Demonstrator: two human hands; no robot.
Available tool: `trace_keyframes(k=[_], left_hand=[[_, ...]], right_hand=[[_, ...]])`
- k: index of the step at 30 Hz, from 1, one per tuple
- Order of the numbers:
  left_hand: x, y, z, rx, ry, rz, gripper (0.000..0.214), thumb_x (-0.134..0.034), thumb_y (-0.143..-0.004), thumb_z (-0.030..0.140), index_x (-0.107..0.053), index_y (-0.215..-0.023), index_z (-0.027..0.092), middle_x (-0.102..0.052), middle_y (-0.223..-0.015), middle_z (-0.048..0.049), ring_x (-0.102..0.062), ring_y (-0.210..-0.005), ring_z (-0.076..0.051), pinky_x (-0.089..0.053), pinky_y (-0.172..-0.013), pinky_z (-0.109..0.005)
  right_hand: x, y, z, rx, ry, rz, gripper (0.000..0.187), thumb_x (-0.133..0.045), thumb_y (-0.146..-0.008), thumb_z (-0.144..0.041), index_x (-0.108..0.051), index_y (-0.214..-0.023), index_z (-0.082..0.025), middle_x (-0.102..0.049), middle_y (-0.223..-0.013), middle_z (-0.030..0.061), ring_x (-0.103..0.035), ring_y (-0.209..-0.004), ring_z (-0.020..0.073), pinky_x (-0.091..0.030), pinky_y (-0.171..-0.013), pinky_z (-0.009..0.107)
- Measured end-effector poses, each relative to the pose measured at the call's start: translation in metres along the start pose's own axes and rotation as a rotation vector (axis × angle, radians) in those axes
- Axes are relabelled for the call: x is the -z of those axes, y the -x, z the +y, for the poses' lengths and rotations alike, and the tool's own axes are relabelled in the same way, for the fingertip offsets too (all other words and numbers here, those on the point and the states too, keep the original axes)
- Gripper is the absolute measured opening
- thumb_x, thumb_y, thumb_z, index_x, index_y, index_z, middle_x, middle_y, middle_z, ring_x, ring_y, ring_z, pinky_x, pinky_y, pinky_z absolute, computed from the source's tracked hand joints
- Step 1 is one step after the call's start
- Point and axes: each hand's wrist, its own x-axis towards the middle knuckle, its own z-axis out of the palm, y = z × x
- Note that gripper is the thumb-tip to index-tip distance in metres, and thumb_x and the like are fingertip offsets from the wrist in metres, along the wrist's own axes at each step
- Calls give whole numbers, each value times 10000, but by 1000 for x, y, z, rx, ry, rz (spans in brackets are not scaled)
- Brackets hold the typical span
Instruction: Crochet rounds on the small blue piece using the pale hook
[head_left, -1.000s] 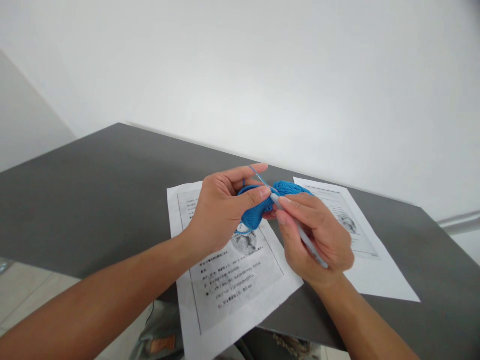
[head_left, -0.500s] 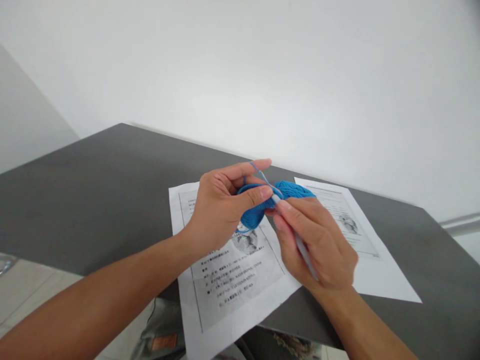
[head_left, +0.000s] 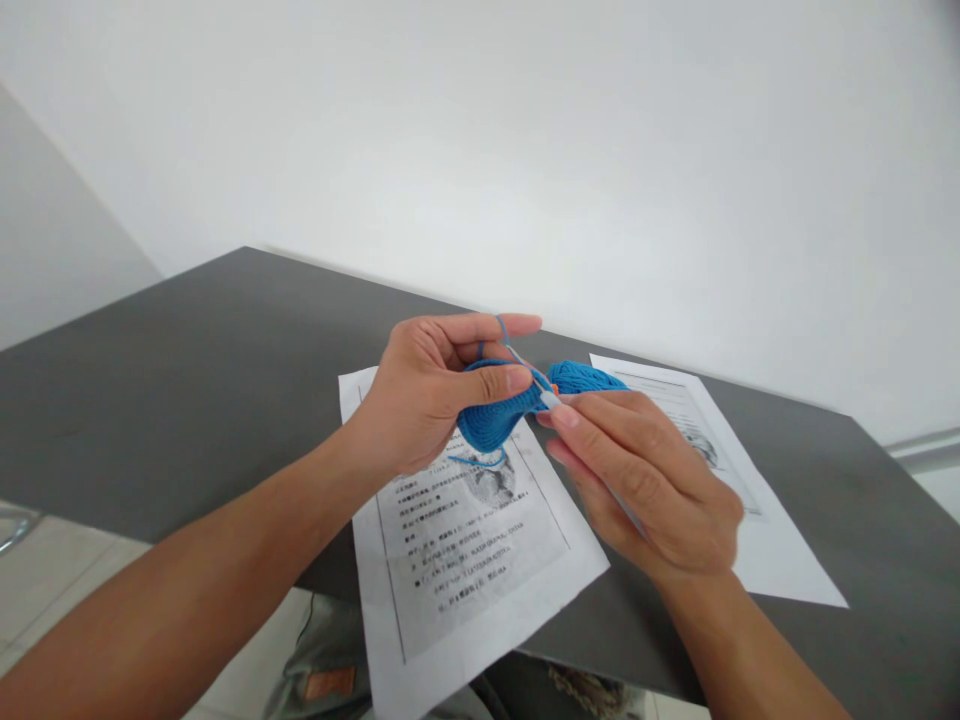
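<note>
My left hand (head_left: 424, 395) pinches a small blue crocheted piece (head_left: 491, 420) between thumb and fingers, with a strand of blue yarn (head_left: 501, 328) looped over the raised index finger. My right hand (head_left: 645, 480) is closed around a pale crochet hook (head_left: 546, 396), whose tip meets the top edge of the piece. A ball of blue yarn (head_left: 589, 377) lies on the table just behind my right hand. A loose tail of yarn hangs under the piece.
Two printed sheets lie on the dark grey table (head_left: 187, 370): one sheet (head_left: 465, 560) under my hands overhangs the near edge, the other sheet (head_left: 720, 470) lies to the right. A white wall stands behind. Floor and my lap show below the table edge.
My right hand has turned and slid right, so most of the hook's shaft is now hidden under the fingers. My left hand has lifted the piece slightly to the left.
</note>
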Motion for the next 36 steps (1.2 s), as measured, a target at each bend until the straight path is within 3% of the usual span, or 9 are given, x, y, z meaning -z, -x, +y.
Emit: trace_keyframes(k=[4,9,18,24,28,32,36], left_hand=[[1,-3,0,-19,-58,20,437,-1039,-598,129,-909,-1012,176,-752,-729,-1,-685,-645,-121,-540,-596,-232],[0,0,0,-49,-95,11,429,-1013,-661,163,-903,-1073,208,-759,-787,-3,-718,-710,-155,-557,-638,-272],[6,-2,1,-93,-194,49,385,-976,-701,146,-895,-1075,190,-755,-770,0,-678,-658,-124,-513,-602,-248],[8,-3,2,-119,-309,69,384,-949,-722,170,-893,-1101,189,-755,-765,0,-656,-639,-127,-500,-594,-266],[6,-3,6,-201,-486,113,332,-926,-722,168,-906,-1053,182,-765,-734,0,-645,-646,-138,-502,-617,-283],[8,-6,7,-295,-722,91,190,-846,-786,156,-911,-958,203,-807,-755,-9,-683,-719,-178,-546,-707,-324],[13,-9,7,-338,-853,-20,167,-766,-836,113,-882,-776,217,-888,-1004,-48,-762,-828,-227,-580,-759,-357]], right_hand=[[2,1,3,9,0,-18,511,-789,-898,42,-699,-1385,-83,-823,-1101,174,-801,-1034,292,-713,-817,459],[2,1,3,-29,12,7,574,-770,-925,8,-681,-1461,-176,-832,-1100,136,-814,-993,293,-719,-768,472],[4,4,6,43,18,-37,561,-782,-909,34,-678,-1449,-80,-813,-1142,187,-795,-1044,315,-708,-795,479],[10,4,9,118,86,-107,373,-741,-948,15,-726,-1319,-21,-816,-1143,206,-789,-1053,321,-714,-822,477],[17,-3,8,199,190,-196,303,-706,-985,-23,-737,-1284,-59,-834,-1114,187,-801,-1028,319,-727,-780,450],[22,-10,6,239,214,-302,261,-652,-1002,-8,-725,-1252,-5,-833,-1065,216,-795,-1003,330,-731,-756,458],[26,-8,7,181,148,-296,284,-665,-1008,-24,-730,-1279,-76,-829,-1052,152,-782,-977,294,-715,-734,432]])
